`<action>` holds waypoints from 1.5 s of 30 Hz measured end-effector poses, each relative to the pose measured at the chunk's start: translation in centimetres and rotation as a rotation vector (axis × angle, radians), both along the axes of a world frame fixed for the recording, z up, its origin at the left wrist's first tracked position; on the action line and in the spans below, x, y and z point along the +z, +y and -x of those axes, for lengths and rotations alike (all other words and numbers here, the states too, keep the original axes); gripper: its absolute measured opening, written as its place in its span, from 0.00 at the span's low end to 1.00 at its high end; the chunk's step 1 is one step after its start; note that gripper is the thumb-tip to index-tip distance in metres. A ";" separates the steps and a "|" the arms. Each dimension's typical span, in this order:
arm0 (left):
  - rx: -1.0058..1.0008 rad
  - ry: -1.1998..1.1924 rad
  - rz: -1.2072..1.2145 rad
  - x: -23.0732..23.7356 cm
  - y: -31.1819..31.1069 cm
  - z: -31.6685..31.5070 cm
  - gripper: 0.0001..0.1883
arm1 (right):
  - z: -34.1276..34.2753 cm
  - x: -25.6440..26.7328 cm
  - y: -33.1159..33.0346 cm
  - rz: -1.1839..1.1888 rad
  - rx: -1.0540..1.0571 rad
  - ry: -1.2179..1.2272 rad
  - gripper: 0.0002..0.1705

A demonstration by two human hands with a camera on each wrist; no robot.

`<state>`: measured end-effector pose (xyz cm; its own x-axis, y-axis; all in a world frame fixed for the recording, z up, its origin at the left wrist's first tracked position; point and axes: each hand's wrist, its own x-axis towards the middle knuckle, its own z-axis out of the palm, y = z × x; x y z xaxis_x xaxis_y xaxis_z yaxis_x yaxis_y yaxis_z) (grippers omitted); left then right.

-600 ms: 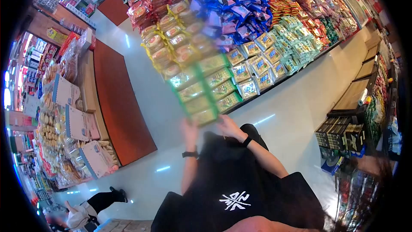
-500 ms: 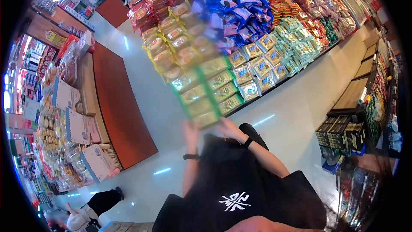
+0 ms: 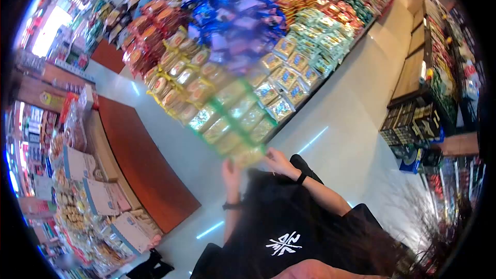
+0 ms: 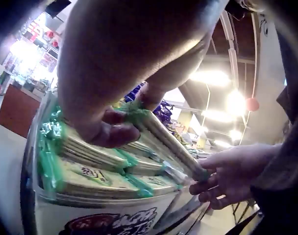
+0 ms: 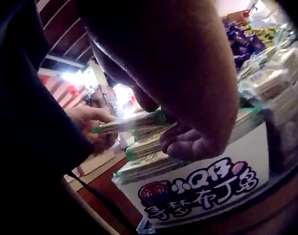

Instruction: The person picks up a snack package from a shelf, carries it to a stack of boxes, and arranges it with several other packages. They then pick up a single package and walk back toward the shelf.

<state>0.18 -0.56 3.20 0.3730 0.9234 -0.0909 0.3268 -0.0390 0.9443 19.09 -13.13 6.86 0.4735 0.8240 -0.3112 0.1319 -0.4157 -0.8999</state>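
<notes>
- We face a display bin (image 5: 215,203) of stacked packets (image 4: 92,177).
- We hold 1 flat packet (image 4: 169,142) above their near edge, long axis running left to right.
- Our left hand (image 3: 231,175) and right hand (image 3: 280,162), fingers curled, pinch its 2 ends.

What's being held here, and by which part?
A flat, green-ended snack packet: the left hand grips one end, the right hand the other.

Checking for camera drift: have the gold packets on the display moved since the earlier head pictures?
No. Against the mint-green packets beside them, the gold packets keep their place; the view has turned.
</notes>
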 end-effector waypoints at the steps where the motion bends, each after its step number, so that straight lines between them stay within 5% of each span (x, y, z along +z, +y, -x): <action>1: -0.033 -0.004 0.002 0.7 -0.5 -0.5 0.16 | -0.3 1.5 -0.9 -0.038 -0.022 0.040 0.17; 12: -0.672 -0.043 0.164 4.0 -13.0 -8.8 0.15 | -1.4 7.8 -22.2 -0.170 -0.590 0.445 0.13; 18: -1.039 0.098 0.189 9.3 -26.7 -12.6 0.16 | 3.5 5.2 -38.0 -0.216 -0.978 0.262 0.11; 25: -1.508 0.031 0.209 8.7 -41.0 -14.4 0.17 | 11.0 4.0 -51.9 -0.326 -1.402 0.127 0.09; 30: -1.795 0.002 -0.009 5.2 -48.9 -14.7 0.20 | 16.2 2.9 -57.2 -0.438 -1.699 0.064 0.09; 33: -1.948 0.091 0.059 6.7 -52.5 -15.1 0.20 | 19.2 2.1 -58.7 -0.414 -1.827 0.048 0.10; 36: -1.963 0.172 0.392 11.3 -57.0 -14.6 0.19 | 21.1 2.3 -59.7 -0.432 -1.933 0.032 0.10; 39: -2.006 0.371 0.318 14.6 -61.6 -14.8 0.18 | 22.1 2.5 -61.5 -0.405 -2.022 -0.015 0.10; 45: -2.228 0.210 0.308 11.5 -67.7 -16.0 0.19 | 22.8 3.2 -65.0 -0.539 -2.169 -0.069 0.24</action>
<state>16.17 -68.22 14.74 0.4324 -0.8610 -0.2676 0.0490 -0.2740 0.9605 -3.66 -78.15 10.09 0.4960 -0.8308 -0.2526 -0.0188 0.2806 -0.9596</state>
